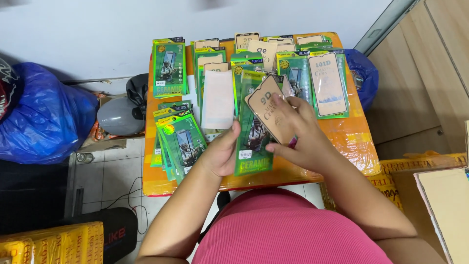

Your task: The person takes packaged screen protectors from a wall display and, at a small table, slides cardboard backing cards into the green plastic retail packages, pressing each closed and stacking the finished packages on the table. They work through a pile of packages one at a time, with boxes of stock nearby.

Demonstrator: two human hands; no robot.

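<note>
Left hand (pixel 222 154) and right hand (pixel 298 134) close together, fingers curled in grip.

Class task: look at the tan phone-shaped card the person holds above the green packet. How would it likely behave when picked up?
The tan card looks thin and flat, so probably light and slightly bendy. The right hand pinches it by its edge, suggesting little weight. Its smooth face may slide over the green packet.

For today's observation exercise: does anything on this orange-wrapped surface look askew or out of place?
Yes. The fan of green flat packets at the front left of the orange plastic-wrapped surface lies tilted and overlapping, some hanging past the edge, while the packets further back sit in straighter stacks. The tan card insert in the right hand sticks out crooked above the left hand's green packet.
</note>
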